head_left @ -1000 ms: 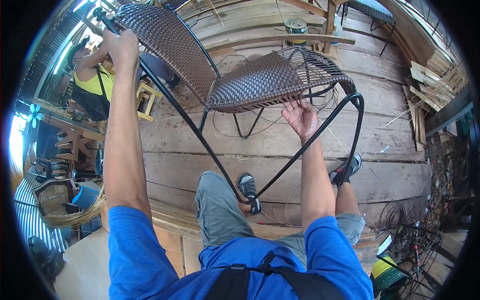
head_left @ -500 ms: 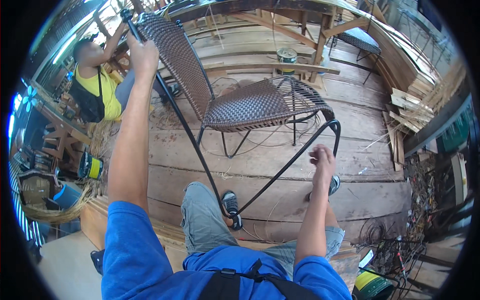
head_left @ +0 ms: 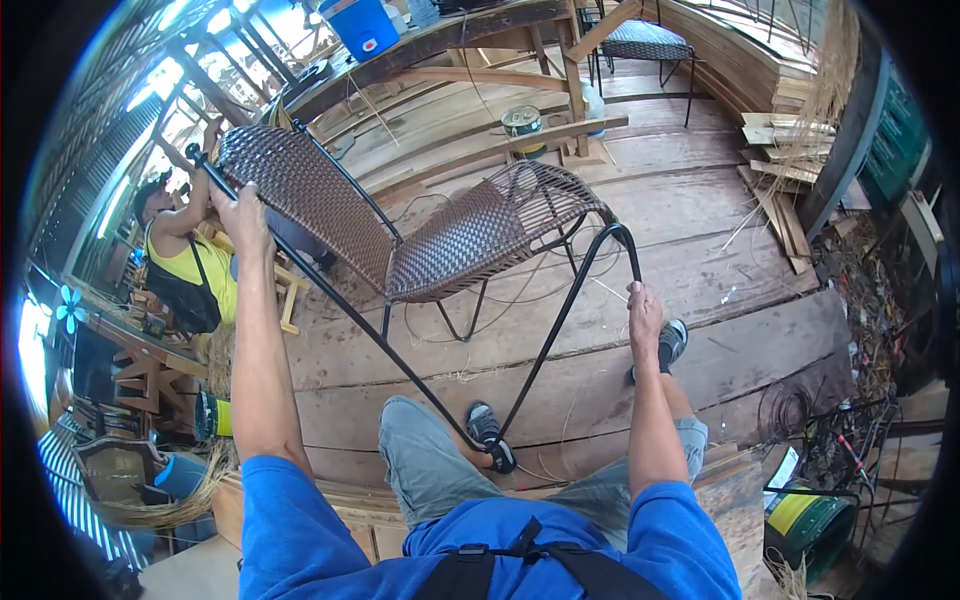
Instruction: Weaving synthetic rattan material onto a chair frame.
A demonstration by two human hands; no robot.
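A chair with a brown woven back and seat [head_left: 460, 245] on a black tube frame leans in front of me. The weave on the seat is closed toward the back, while bare parallel strands [head_left: 555, 205] span its front part. My left hand [head_left: 243, 217] is wrapped round the frame's tube near the top of the backrest. Lower on the right, my right hand [head_left: 646, 315] is closed on the black tube that bends down from the seat's front corner. A bend of the frame rests near my left sandal [head_left: 484, 425].
A person in a yellow top [head_left: 205, 265] sits at the left. Behind the chair stand a wooden workbench [head_left: 480, 25], a blue box [head_left: 360, 28] and a round can [head_left: 522, 125]. Stacked boards [head_left: 735, 50] and another chair [head_left: 645, 42] lie beyond. A wire coil [head_left: 787, 412] is at the right.
My right hand, loosely curled beside the frame before, has closed on the tube. The chair sits slightly turned, and the view has shifted, showing more of the bench and blue box.
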